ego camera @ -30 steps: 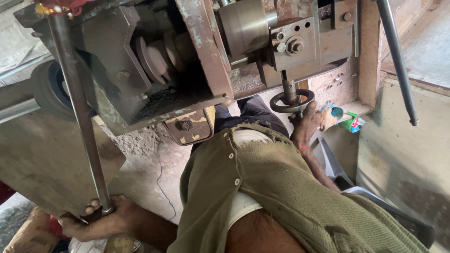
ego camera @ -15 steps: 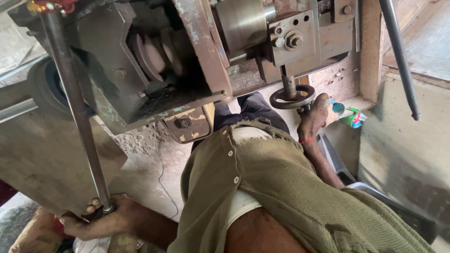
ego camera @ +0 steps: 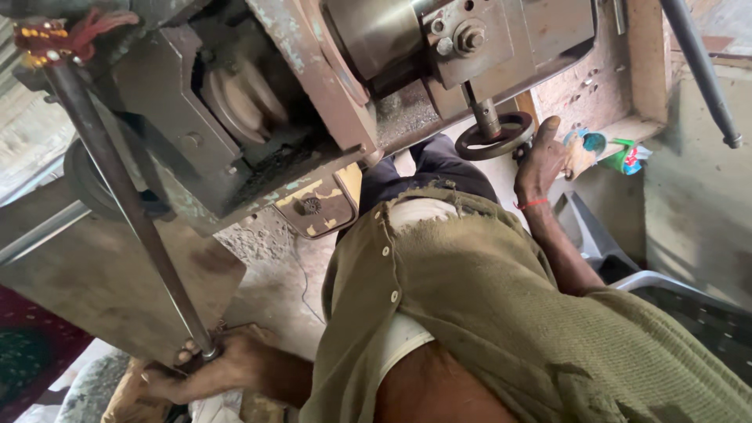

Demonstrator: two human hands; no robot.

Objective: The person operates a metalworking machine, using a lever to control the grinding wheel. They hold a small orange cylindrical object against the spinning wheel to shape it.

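Note:
My left hand is closed around the lower end of a long dark metal rod that rises up and to the left beside a worn metal machine. My right hand reaches forward and rests against the rim of a small black handwheel on a shaft under the machine's head; its fingers lie beside the wheel. A red thread circles that wrist. My olive shirt fills the lower middle of the view.
A grooved pulley sits inside the machine housing. A second metal bar slants down at the top right. Green and blue packets lie on a ledge. A grey plastic chair stands at the right, above a dusty floor.
The view has tilted and drawn closer to the machine. My right hand stays at the handwheel, shifted slightly on its rim. My left hand keeps its hold on the rod.

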